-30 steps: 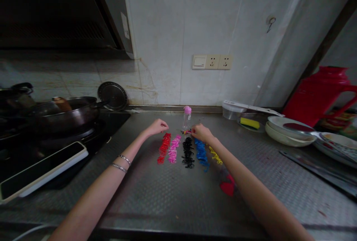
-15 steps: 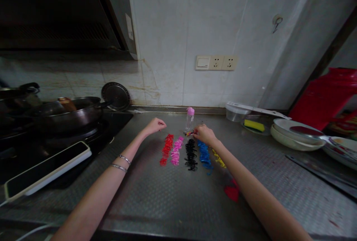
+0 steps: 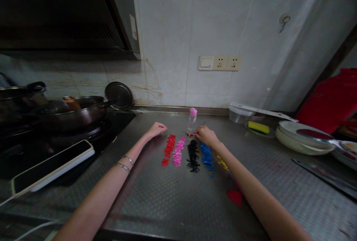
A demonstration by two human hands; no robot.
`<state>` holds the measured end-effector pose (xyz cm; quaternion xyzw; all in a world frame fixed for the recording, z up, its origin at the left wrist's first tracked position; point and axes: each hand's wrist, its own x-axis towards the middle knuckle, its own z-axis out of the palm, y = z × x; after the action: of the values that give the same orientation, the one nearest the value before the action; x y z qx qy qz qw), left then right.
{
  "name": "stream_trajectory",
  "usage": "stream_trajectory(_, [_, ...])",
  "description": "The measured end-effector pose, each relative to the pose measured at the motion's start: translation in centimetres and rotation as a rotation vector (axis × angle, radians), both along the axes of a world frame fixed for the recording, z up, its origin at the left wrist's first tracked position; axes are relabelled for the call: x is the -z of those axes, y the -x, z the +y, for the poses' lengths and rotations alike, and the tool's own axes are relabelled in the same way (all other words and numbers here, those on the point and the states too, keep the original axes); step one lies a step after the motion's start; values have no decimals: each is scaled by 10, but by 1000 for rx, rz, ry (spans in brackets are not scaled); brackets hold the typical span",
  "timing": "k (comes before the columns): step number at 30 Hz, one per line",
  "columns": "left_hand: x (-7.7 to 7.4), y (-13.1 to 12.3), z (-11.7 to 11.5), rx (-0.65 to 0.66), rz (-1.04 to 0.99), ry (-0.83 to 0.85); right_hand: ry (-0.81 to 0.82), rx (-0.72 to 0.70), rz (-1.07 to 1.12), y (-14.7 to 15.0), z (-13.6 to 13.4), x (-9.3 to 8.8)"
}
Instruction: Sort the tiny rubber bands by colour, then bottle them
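My right hand (image 3: pixel 206 136) is closed in a pinch at the edge of a small mixed pile of coloured bands (image 3: pixel 190 134), near a clear bottle with a pink cap (image 3: pixel 192 120). What its fingertips hold is too small to make out. My left hand (image 3: pixel 156 129) hovers behind and left of the red bands (image 3: pixel 169 151), fingers pressed together, their contents unclear. Small rubber bands lie in rows by colour: pink bands (image 3: pixel 179 151), black bands (image 3: pixel 193 156), blue bands (image 3: pixel 207 158) and yellow bands (image 3: pixel 222 162). My right forearm partly covers the yellow row.
A red object (image 3: pixel 234 197) lies beside my right forearm. At left are a phone-like slab (image 3: pixel 52 166), a pan (image 3: pixel 75 116) on the stove and a round dark lid (image 3: pixel 119 96). At right stand a yellow sponge (image 3: pixel 259 127), stacked bowls (image 3: pixel 298 140) and a knife-like blade (image 3: pixel 323 176).
The view has shifted slightly, moving the scene a little to the right. My left hand sits slightly lower. My right hand stays at the mixed pile, and the coloured rows look unchanged.
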<state>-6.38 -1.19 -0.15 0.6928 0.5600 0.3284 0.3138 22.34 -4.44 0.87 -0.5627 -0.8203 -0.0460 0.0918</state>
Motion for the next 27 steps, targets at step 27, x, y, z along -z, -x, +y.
stream_trajectory(27, [9, 0, 0, -61, -49, 53, -39, -171, 98, 28, -14, -13])
